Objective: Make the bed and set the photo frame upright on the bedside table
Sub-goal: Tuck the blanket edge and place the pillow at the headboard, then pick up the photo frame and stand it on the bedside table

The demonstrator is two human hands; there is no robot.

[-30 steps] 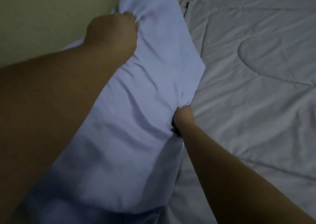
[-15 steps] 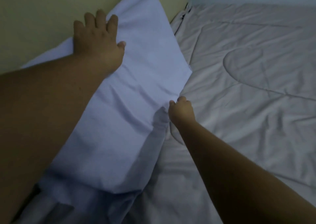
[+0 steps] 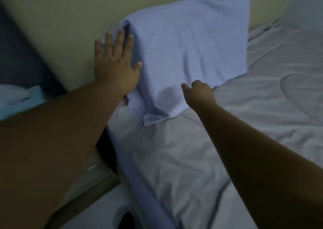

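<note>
- Dim light is seen over a pale yellow-green wall (image 3: 66,36), which forms the background behind the head of the bed.
- A white quilted comforter (image 3: 253,123), creased and stitched with curved lines, is spread over the mattress and fills the right and lower part of the view.
- The pillow (image 3: 188,53), in a light blue case, is propped at the head of the bed, leaning against the wall and resting on the comforter.
- The pillow's long axis is seen to run from its lower-left corner, near the bed edge, up toward its upper-right corner, which points to the top of the view; the face is turned toward the camera.
- A folded flap of the case is seen at the lower-left corner of the pillow.
- The left hand (image 3: 115,66) is laid flat and fully spread on the pillow's left edge, fingers extended upward; nothing is gripped.
- The right hand (image 3: 199,94) is held at the pillow's lower edge, loosely curled with the thumb out; whether fabric is pinched cannot be told.
- A blue sheet edge (image 3: 143,181) is seen running along the side of the mattress at lower centre.
- A pale blurred object (image 3: 19,97) is visible at the far left, beside the bed; it cannot be identified.
</note>
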